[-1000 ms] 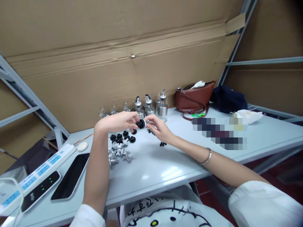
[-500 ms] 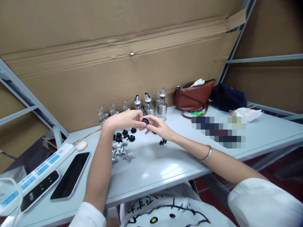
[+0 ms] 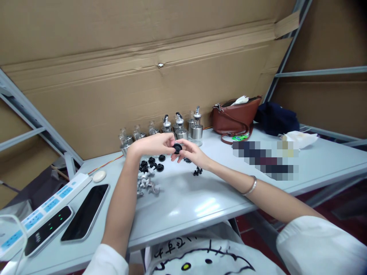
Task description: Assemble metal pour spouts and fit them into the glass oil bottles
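Pale grey table (image 3: 200,198), soft glare on top. Behind it, brown cardboard sheets (image 3: 114,76) form the wall. Grey metal struts (image 3: 34,114) flank it. Dark red floor (image 3: 255,238) beneath.

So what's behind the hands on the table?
A row of small bottles with shiny metal tops stands by the cardboard wall. The left hand covers the bottoms of some, so those parts are hidden.

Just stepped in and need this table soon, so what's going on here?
A person holds one small black cap between left hand and right hand, just above the grey table. Beneath lie more black caps and a heap of silver fittings; small metal-topped bottles stand behind, against cardboard.
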A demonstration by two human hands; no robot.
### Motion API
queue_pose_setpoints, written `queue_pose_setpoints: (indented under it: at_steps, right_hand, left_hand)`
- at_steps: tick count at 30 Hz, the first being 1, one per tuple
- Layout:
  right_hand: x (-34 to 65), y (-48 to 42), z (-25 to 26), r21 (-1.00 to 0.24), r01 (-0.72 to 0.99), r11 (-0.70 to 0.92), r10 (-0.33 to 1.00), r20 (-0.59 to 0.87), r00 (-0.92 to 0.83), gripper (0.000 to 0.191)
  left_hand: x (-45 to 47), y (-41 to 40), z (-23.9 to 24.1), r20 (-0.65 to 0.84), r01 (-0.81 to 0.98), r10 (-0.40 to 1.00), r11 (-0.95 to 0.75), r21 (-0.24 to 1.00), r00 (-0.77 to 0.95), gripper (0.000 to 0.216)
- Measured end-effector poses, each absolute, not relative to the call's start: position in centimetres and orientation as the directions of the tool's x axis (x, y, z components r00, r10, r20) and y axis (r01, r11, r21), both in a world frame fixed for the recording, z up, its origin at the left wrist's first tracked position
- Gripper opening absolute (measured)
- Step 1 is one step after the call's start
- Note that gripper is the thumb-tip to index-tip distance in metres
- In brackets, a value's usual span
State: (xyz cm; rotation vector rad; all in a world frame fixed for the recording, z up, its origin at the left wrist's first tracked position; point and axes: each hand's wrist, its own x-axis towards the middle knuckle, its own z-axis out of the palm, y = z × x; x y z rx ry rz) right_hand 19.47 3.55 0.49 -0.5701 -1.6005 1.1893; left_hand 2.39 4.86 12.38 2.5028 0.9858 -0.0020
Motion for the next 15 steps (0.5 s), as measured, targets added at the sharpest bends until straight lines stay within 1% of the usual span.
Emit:
queue_pose_setpoints:
  at_steps: [3,6,9,12,15]
  right_hand:
    - [19.4,3.4,0.7,-0.903,-0.151,0.402,0.832,0.429,-0.352,0.029]
    - [19.4,3.1,0.9,-0.909,-0.112,0.402,0.843,0.415,-0.342,0.028]
    - [19.3,3.0,1.1,-0.895,-0.094,0.436,0.841,0.442,-0.312,0.029]
    - [19.2,3.0,1.1,-0.875,-0.09,0.475,0.833,0.48,-0.273,0.03]
    - [19.2,2.9,1.1,-0.871,-0.054,0.488,0.84,0.486,-0.241,0.027]
  left_hand:
    - [2.5,5.0,12.3,-0.155,0.638,0.638,-0.656,0.403,0.754,0.015]
    - [2.7,4.9,12.1,-0.141,0.639,0.64,-0.673,0.371,0.755,0.016]
    - [3.1,4.9,11.8,-0.126,0.646,0.651,-0.672,0.361,0.748,0.016]
    - [3.5,5.1,11.4,-0.134,0.627,0.641,-0.648,0.432,0.756,0.02]
    - [3.7,5.4,11.3,-0.115,0.583,0.618,-0.641,0.5,0.778,0.021]
